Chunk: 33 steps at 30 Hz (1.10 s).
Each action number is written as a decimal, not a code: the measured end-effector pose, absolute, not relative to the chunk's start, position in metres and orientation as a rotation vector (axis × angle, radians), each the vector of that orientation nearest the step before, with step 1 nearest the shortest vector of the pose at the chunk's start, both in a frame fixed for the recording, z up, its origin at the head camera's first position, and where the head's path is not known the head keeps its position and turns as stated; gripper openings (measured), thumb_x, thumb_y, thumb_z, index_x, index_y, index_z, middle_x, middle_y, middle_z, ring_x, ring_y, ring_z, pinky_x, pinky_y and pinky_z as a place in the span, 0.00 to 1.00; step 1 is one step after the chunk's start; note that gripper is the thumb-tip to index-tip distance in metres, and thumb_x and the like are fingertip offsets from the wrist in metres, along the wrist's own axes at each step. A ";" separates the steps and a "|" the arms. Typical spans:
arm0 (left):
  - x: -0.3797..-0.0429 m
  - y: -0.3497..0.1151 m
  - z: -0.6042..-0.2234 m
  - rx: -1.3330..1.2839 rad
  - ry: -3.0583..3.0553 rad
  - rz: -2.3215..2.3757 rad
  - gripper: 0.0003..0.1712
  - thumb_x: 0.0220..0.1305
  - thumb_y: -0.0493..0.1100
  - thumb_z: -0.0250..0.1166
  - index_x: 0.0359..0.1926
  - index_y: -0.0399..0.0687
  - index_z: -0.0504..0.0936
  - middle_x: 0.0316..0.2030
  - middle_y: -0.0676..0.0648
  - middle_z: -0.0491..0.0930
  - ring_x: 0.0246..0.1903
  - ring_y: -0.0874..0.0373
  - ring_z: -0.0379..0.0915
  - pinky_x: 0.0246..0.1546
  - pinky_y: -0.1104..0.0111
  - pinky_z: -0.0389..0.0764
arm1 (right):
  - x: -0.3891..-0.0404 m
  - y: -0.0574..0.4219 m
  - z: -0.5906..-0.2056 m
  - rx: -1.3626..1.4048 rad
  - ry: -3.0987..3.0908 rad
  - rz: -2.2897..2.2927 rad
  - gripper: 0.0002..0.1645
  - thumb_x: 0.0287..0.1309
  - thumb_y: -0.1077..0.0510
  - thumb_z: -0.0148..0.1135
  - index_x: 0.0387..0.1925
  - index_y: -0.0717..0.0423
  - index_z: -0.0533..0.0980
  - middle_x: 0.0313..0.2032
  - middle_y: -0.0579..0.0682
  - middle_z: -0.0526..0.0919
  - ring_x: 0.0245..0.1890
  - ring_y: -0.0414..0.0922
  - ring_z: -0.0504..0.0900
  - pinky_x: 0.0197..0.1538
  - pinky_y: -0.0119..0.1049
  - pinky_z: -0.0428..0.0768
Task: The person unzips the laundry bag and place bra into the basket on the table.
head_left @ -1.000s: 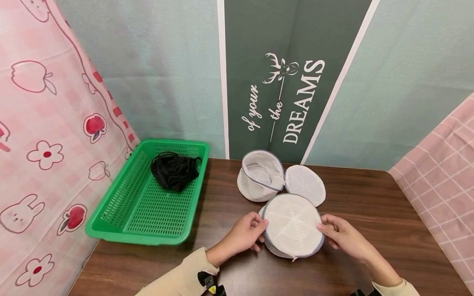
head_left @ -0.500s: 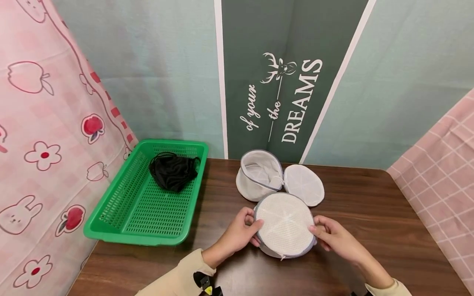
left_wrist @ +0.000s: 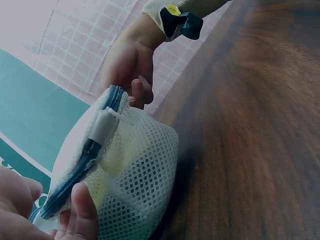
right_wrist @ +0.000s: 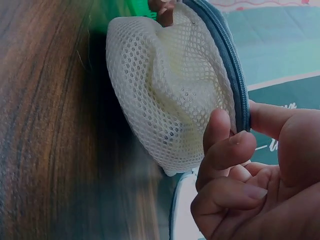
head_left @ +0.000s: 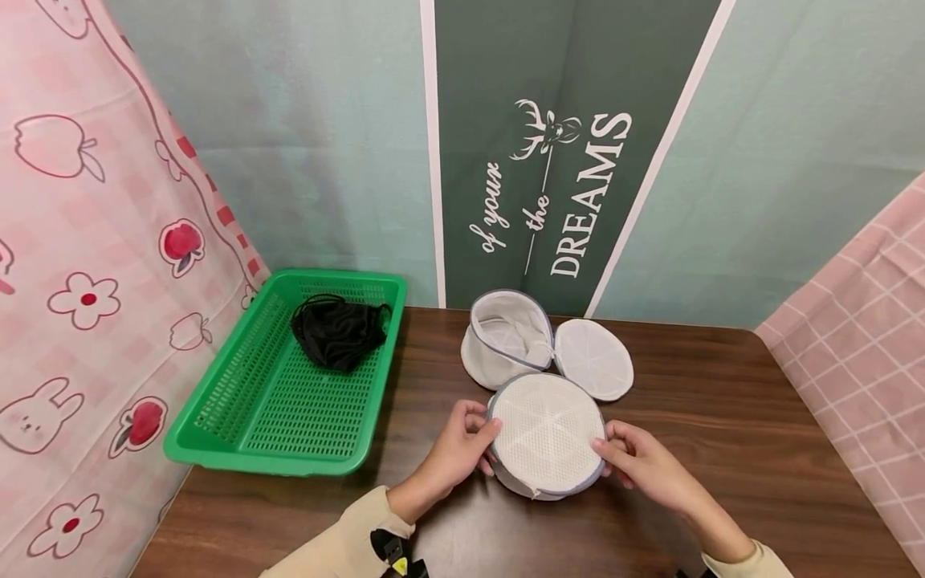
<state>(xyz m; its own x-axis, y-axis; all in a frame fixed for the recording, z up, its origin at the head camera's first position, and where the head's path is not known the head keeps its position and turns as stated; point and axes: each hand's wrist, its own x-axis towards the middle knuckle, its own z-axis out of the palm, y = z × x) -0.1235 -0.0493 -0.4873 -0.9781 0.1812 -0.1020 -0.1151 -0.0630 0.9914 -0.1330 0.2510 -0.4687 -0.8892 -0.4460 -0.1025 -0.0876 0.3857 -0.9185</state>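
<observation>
A round white mesh laundry bag with a grey-blue zipped rim is held between both hands just above the table. My left hand pinches its rim on the left, thumb on top. On the opposite side my right hand pinches the rim between thumb and fingers. In the left wrist view the zipper is closed along the part that shows, with a white tab over it. Pale yellowish cloth shows faintly through the mesh in the right wrist view.
Behind stands a second mesh bag, open, its round lid folded out to the right. At the left a green basket holds a black drawstring pouch. Curtains enclose the brown wooden table at the back and sides.
Both hands have shifted to the left with the mesh bag, keeping their pinch on its rim. The bag has turned a little, its zipper tab moving left along the near edge.
</observation>
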 end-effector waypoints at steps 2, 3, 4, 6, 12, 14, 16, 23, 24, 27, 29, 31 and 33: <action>-0.121 -0.050 -0.488 0.036 1.941 2.157 0.20 0.75 0.43 0.60 0.54 0.33 0.64 0.33 0.45 0.76 0.20 0.55 0.75 0.17 0.64 0.82 | -0.133 0.250 -0.469 -0.446 2.332 -1.485 0.13 0.74 0.59 0.55 0.32 0.64 0.70 0.23 0.47 0.77 0.16 0.35 0.69 0.18 0.33 0.70; -0.120 -0.050 -0.488 0.019 1.916 2.151 0.19 0.75 0.44 0.60 0.53 0.33 0.64 0.33 0.45 0.76 0.21 0.55 0.75 0.17 0.66 0.81 | -0.133 0.250 -0.469 -0.436 2.341 -1.473 0.14 0.74 0.59 0.56 0.32 0.64 0.70 0.22 0.47 0.77 0.16 0.36 0.69 0.19 0.33 0.70; -0.119 -0.051 -0.488 0.001 1.890 2.143 0.19 0.75 0.45 0.60 0.51 0.34 0.65 0.32 0.45 0.75 0.21 0.55 0.76 0.17 0.67 0.81 | -0.132 0.249 -0.469 -0.424 2.349 -1.461 0.15 0.74 0.58 0.56 0.31 0.63 0.71 0.22 0.48 0.77 0.17 0.36 0.69 0.19 0.33 0.70; -0.116 -0.052 -0.488 -0.020 1.852 2.111 0.18 0.76 0.48 0.60 0.47 0.36 0.66 0.30 0.44 0.75 0.22 0.55 0.76 0.16 0.66 0.82 | -0.132 0.249 -0.469 -0.391 2.367 -1.442 0.16 0.74 0.56 0.56 0.30 0.63 0.71 0.22 0.48 0.76 0.17 0.36 0.70 0.20 0.33 0.71; -0.109 -0.053 -0.486 0.005 1.801 1.950 0.17 0.75 0.50 0.60 0.39 0.39 0.71 0.30 0.42 0.78 0.22 0.57 0.76 0.14 0.68 0.80 | -0.131 0.246 -0.466 -0.294 2.397 -1.411 0.20 0.75 0.53 0.56 0.29 0.63 0.72 0.21 0.47 0.77 0.17 0.37 0.71 0.23 0.32 0.71; -0.107 -0.052 -0.486 0.020 1.793 1.904 0.17 0.75 0.50 0.60 0.39 0.38 0.73 0.30 0.42 0.78 0.22 0.58 0.76 0.14 0.69 0.80 | -0.131 0.245 -0.466 -0.281 2.399 -1.402 0.21 0.75 0.52 0.55 0.28 0.63 0.73 0.21 0.48 0.77 0.17 0.37 0.71 0.23 0.32 0.71; -0.106 -0.050 -0.485 0.022 1.788 1.882 0.19 0.75 0.50 0.60 0.39 0.36 0.76 0.29 0.43 0.78 0.21 0.58 0.76 0.14 0.69 0.80 | -0.130 0.244 -0.465 -0.275 2.402 -1.392 0.21 0.75 0.52 0.56 0.28 0.63 0.73 0.21 0.47 0.77 0.17 0.38 0.71 0.24 0.32 0.70; -0.104 -0.046 -0.486 0.040 1.785 1.846 0.20 0.74 0.49 0.62 0.34 0.33 0.79 0.24 0.44 0.79 0.19 0.58 0.75 0.13 0.70 0.79 | -0.129 0.241 -0.464 -0.295 2.426 -1.394 0.20 0.74 0.52 0.56 0.28 0.62 0.72 0.21 0.48 0.77 0.17 0.38 0.71 0.22 0.32 0.70; -0.103 -0.046 -0.486 0.046 1.783 1.841 0.21 0.74 0.49 0.62 0.33 0.33 0.79 0.24 0.45 0.80 0.18 0.58 0.74 0.13 0.70 0.79 | -0.129 0.241 -0.464 -0.302 2.431 -1.396 0.20 0.74 0.53 0.56 0.28 0.62 0.71 0.21 0.48 0.77 0.17 0.38 0.71 0.22 0.32 0.70; -0.102 -0.045 -0.488 0.069 1.771 1.824 0.23 0.74 0.49 0.61 0.31 0.31 0.81 0.22 0.45 0.79 0.18 0.59 0.74 0.13 0.71 0.78 | -0.129 0.241 -0.465 -0.322 2.449 -1.401 0.19 0.74 0.53 0.56 0.28 0.61 0.70 0.20 0.47 0.76 0.17 0.38 0.71 0.21 0.32 0.70; -0.101 -0.045 -0.489 0.085 1.759 1.825 0.23 0.75 0.48 0.60 0.30 0.30 0.81 0.22 0.46 0.79 0.18 0.59 0.74 0.13 0.71 0.78 | -0.128 0.241 -0.466 -0.326 2.462 -1.398 0.19 0.74 0.53 0.57 0.28 0.61 0.70 0.20 0.47 0.76 0.17 0.38 0.71 0.21 0.32 0.70; -0.101 -0.044 -0.489 0.100 1.741 1.830 0.24 0.76 0.48 0.60 0.30 0.30 0.81 0.22 0.46 0.79 0.19 0.60 0.74 0.13 0.72 0.78 | -0.128 0.240 -0.466 -0.310 2.471 -1.397 0.19 0.74 0.53 0.57 0.28 0.60 0.69 0.20 0.47 0.76 0.17 0.38 0.71 0.20 0.32 0.70; -0.101 -0.044 -0.489 0.108 1.727 1.837 0.24 0.76 0.48 0.59 0.31 0.29 0.81 0.22 0.46 0.79 0.19 0.60 0.74 0.13 0.72 0.78 | -0.128 0.240 -0.466 -0.290 2.481 -1.393 0.19 0.74 0.53 0.57 0.28 0.60 0.69 0.21 0.48 0.76 0.17 0.38 0.71 0.20 0.32 0.71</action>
